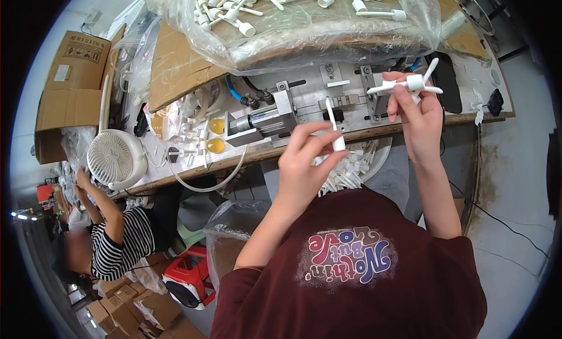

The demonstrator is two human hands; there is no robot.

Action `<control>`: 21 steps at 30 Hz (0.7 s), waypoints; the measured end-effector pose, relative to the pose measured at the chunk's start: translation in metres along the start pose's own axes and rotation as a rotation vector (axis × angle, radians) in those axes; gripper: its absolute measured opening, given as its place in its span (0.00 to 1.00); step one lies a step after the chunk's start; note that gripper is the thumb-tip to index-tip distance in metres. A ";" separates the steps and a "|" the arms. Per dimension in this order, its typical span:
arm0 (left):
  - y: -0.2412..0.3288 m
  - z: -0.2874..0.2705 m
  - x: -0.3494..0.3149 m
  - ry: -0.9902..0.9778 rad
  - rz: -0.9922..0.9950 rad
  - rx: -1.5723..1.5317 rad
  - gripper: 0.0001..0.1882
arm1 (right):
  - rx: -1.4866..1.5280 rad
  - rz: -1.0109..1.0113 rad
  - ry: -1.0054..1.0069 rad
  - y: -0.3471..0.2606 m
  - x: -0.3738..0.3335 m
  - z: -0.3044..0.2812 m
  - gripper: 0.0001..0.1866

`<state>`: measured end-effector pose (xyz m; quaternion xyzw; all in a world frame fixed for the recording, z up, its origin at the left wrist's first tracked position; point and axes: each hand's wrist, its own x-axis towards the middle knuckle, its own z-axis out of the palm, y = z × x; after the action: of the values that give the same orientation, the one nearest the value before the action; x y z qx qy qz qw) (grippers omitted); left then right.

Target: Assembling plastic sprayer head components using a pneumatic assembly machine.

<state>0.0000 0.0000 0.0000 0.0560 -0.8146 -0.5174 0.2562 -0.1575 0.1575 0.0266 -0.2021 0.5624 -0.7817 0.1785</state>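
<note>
In the head view, my left hand (310,155) is pinching one white part (338,141) near its wide end in a narrow fingertip grip; a twist could be sending it into the tub (384,159) at five o'clock. At two o'clock, my right hand (418,114) is pinching crossed white pieces (414,83); their tangling could be spilling one onto the bench (471,73).

Left hand (307,163): one white scoop (339,142); right hand (420,119): at least two. Toward the desk's (473,76) left end: two round yellow pieces (216,145), one fan (116,159).
</note>
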 end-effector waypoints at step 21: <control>-0.021 0.017 0.012 -0.008 0.264 0.737 0.15 | -0.905 -0.746 -0.189 0.018 -0.020 -0.004 0.16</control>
<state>-0.0217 -0.0002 -0.0201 0.0367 -0.9470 -0.1529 0.2800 -0.1419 0.1656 0.0062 -0.5109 0.7125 -0.4525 -0.1630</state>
